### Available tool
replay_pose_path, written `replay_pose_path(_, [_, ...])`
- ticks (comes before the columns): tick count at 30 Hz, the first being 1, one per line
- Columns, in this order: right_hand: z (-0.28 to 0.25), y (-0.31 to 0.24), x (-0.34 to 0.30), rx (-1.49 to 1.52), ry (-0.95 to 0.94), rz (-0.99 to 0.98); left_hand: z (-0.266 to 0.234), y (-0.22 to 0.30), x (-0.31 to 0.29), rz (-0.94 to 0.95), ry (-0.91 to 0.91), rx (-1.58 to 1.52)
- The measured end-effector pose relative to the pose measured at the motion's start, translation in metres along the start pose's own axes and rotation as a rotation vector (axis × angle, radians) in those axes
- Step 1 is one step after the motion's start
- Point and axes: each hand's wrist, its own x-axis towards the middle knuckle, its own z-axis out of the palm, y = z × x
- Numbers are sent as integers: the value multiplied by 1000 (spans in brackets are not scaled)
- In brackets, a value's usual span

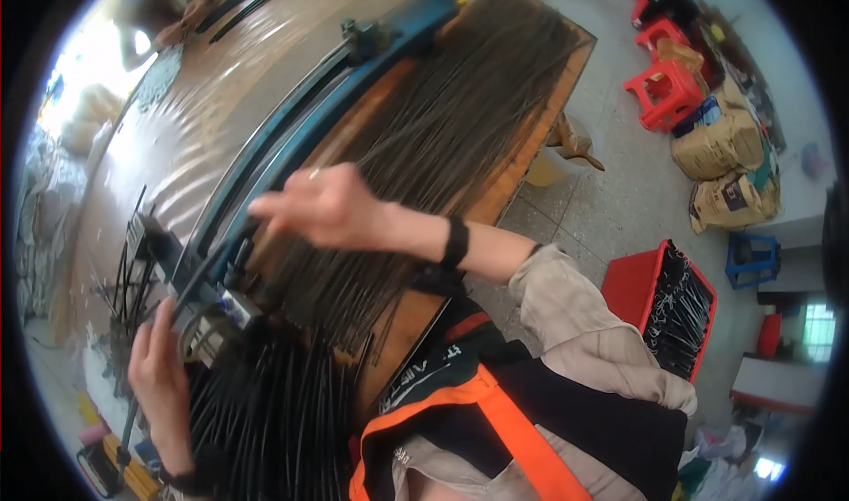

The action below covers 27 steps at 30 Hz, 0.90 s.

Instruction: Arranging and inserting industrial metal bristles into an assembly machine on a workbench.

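Observation:
A wide bed of thin dark rods (442, 130) lies across a wooden bench (531, 147), beside a long blue metal rail (354, 85). My right hand (323, 205) reaches over the rods with fingers pinched together near the rail; whether it grips a rod I cannot tell. My left hand (159, 368) sits at the near end of the rail, fingers curled around a dark metal part (190, 302) of the machine there. A bundle of black rods (265, 413) fans out below it.
A red crate (637, 280) filled with black rods stands on the floor at right. Red plastic stools (663, 85), stacked brown sacks (721, 147) and a blue stool (752, 258) lie beyond. Another person's hand (181, 19) rests at the table's far end.

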Motion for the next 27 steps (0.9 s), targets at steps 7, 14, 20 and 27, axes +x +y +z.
replay_pose_path(7, [1,40,1,-68,8,31,-21,-72,-32,-4,225,175])
replay_pose_path(14, [77,12,45,484,-433,525,-60,-98,-58,-314,432,277])
replay_pose_path(20, [163,-42,112,710,-435,88,-71,-89,-111,-451,381,127])
replay_pose_path(27, [181,-52,132,651,-453,-18,-55,-96,-164,-549,353,97])
